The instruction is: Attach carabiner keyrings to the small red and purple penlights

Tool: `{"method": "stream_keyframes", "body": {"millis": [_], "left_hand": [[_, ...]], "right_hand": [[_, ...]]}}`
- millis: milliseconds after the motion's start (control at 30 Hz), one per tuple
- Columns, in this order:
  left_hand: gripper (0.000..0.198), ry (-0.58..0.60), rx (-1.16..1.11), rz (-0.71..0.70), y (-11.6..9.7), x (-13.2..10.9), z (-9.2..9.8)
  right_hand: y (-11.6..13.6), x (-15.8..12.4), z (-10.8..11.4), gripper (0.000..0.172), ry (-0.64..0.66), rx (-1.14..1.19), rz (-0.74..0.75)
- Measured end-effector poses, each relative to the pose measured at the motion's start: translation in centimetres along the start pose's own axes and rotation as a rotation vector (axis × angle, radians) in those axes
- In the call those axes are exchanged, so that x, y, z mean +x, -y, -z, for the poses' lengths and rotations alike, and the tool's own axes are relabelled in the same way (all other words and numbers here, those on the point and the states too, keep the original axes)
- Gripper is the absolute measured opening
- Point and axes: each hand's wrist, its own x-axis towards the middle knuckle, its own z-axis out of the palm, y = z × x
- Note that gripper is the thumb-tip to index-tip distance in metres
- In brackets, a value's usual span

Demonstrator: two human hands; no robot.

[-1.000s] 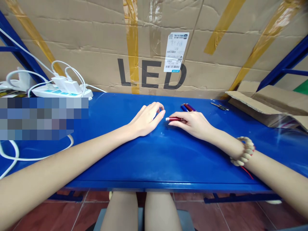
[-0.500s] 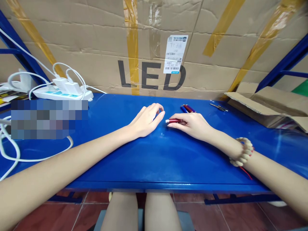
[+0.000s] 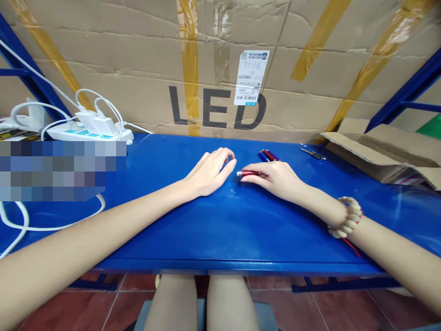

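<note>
My right hand (image 3: pixel 277 180) grips a red pen (image 3: pixel 251 173) between thumb and fingers, its silver end pointing left. A bracelet of pale beads (image 3: pixel 345 219) with a red string circles that wrist. Resting on the blue table (image 3: pixel 206 230), my left hand (image 3: pixel 210 174) holds nothing that I can see; its fingers are loosely curved and the thumb stands apart from them. A small gap lies between the two hands. Just behind my right hand, a blue pen (image 3: pixel 263 156) and a dark red pen (image 3: pixel 271 155) lie side by side, their near ends partly hidden by it.
Keys (image 3: pixel 313 154) lie at the back right, near an open cardboard box (image 3: pixel 375 161). A white power strip (image 3: pixel 69 134) with plugs and cables stands at the back left, beside a blurred-out patch. A large cardboard sheet (image 3: pixel 138 69) marked LED rises behind the table.
</note>
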Motion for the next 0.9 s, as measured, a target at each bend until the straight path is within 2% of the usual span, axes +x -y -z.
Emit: {"method": "stream_keyframes", "body": {"millis": [900], "left_hand": [[0.033,0.008,-0.009,-0.013,0.04,-0.03,0.04]], "right_hand": [[-0.36,0.07,-0.15,0.028,0.000,-0.018,-0.017]]}}
